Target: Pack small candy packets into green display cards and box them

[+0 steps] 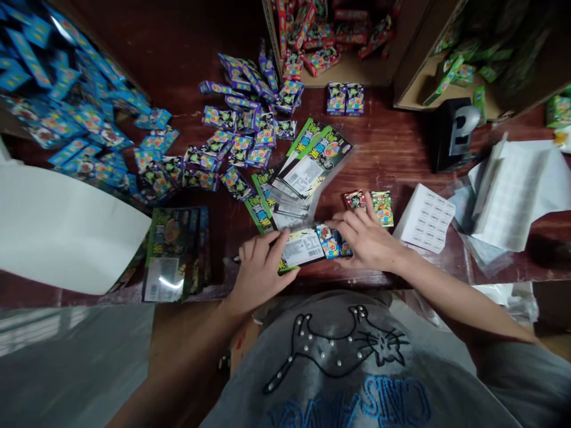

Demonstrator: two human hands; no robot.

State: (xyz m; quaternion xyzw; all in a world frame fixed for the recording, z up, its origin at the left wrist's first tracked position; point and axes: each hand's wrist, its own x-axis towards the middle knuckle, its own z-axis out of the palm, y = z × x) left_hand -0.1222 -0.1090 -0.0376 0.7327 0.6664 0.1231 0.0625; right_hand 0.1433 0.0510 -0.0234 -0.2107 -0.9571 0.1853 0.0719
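A clear plastic bag with a printed header card lies flat near the table's front edge. My left hand grips its left end, thumb low and fingers on top. At the bag's right end sits a small blue printed box, with a dark purple box beside it. My right hand is closed over these boxes, its fingertips partly hiding them. Whether they are inside the bag I cannot tell. Just beyond the right hand lie a small red box and a small green box.
More header-card bags overlap behind my hands. Purple boxes and blue boxes are heaped to the left. Cartons of red boxes and green boxes stand behind. A tape dispenser and sticker sheets lie right.
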